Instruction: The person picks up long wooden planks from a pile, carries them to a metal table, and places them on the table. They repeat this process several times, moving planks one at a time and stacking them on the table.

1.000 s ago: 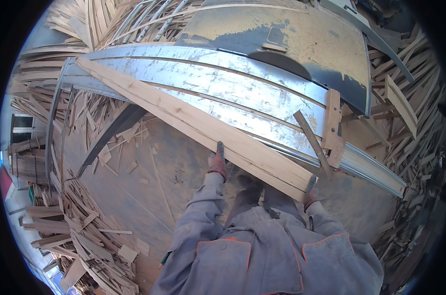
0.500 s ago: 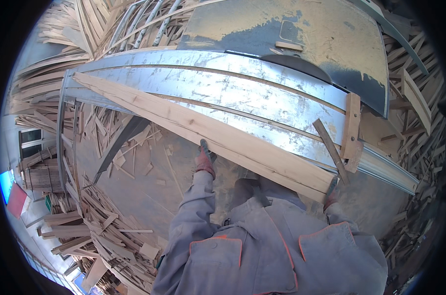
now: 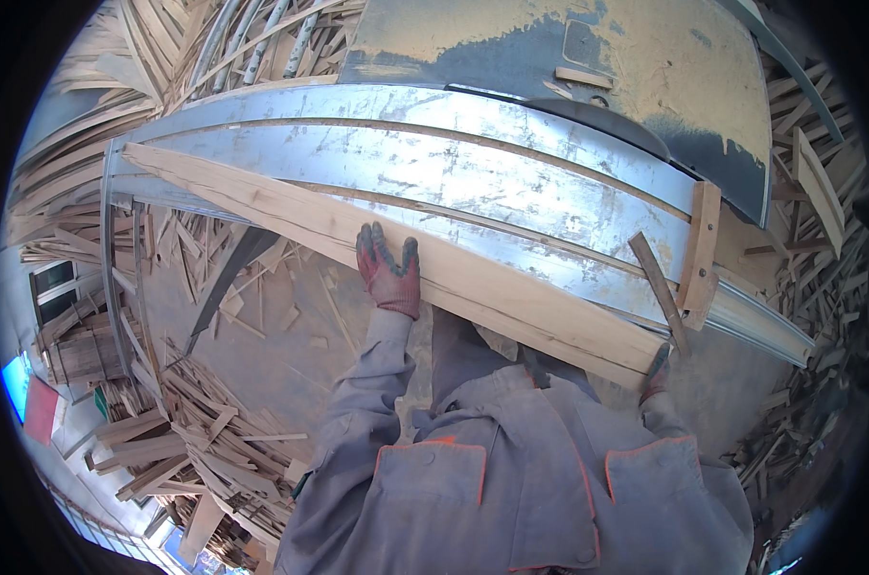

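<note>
A long pale wooden board (image 3: 492,292) lies slantwise along the near edge of the silvery metal sliding table (image 3: 549,201), its narrow end at the far left and its wide end near me at the right. My left hand (image 3: 389,273), in a red glove with dark fingertips, rests on the board's near edge with fingers spread. At the wide end my right hand (image 3: 656,377) grips the board's corner, thumb up along the end; its other fingers are hidden. A thin dark wood strip (image 3: 660,292) lies across the table just beyond that end.
A wooden block (image 3: 703,249) is fixed across the table's right part. Beyond stands a dark machine top (image 3: 664,67) coated in sawdust, with a dark curved piece (image 3: 597,125) at its near edge and a small offcut (image 3: 585,77). Scrap wood piles (image 3: 214,431) lie at left and right.
My left hand has come up from beneath the board's near edge onto its top face, with fingers spread. My right hand keeps its hold at the wide end. The view has shifted slightly.
</note>
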The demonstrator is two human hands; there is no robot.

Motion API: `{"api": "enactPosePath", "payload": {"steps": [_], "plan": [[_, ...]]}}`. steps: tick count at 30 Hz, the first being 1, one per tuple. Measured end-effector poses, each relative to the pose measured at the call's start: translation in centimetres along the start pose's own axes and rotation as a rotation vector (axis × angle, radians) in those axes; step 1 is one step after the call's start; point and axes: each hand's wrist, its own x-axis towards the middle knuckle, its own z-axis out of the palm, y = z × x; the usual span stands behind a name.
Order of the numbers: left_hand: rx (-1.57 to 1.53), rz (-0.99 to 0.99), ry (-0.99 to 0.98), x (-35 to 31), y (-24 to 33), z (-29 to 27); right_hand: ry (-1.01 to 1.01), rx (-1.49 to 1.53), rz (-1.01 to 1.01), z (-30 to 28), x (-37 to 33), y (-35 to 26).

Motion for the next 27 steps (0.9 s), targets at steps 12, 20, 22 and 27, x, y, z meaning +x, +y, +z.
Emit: {"api": "enactPosePath", "payload": {"steps": [12, 20, 22, 27], "plan": [[0.402, 0.504, -0.293, 28.9, -1.2, 10.3, -0.226, 0.51, 0.807, 3.5, -2.9, 4.6], [0.448, 0.498, -0.384, 35.7, -1.2, 12.3, -0.126, 0.756, 1.187, 5.6, -5.1, 12.0], [0.412, 0.494, -0.383, 35.6, -1.4, 12.0, -0.144, 0.669, 1.162, 5.5, -5.4, 13.5], [0.474, 0.45, -0.478, 33.4, -2.4, 10.3, -0.183, 0.599, 1.202, 5.6, -5.7, 14.9]]}}
